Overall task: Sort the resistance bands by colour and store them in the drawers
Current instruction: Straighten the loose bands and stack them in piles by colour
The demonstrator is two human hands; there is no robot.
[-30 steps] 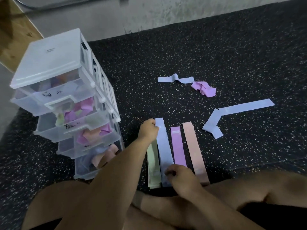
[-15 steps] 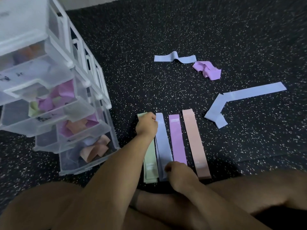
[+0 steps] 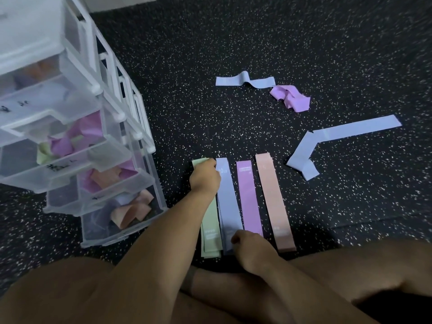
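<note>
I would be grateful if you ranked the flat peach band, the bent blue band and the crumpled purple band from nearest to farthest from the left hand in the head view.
1. Flat peach band, in the row just right of the left hand.
2. Bent blue band, farther right.
3. Crumpled purple band, far up and right.

Gym: speckled rubber flooring [image 3: 257,43]

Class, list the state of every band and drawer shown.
Translucent plastic drawers: pulled open, holding bands.
Pale green resistance band: flat, left hand on far end.
Blue resistance band beside it: flat, right hand on near end.
Peach band: flat.
Far purple band: crumpled.
Long blue band: bent, end folded.
</note>
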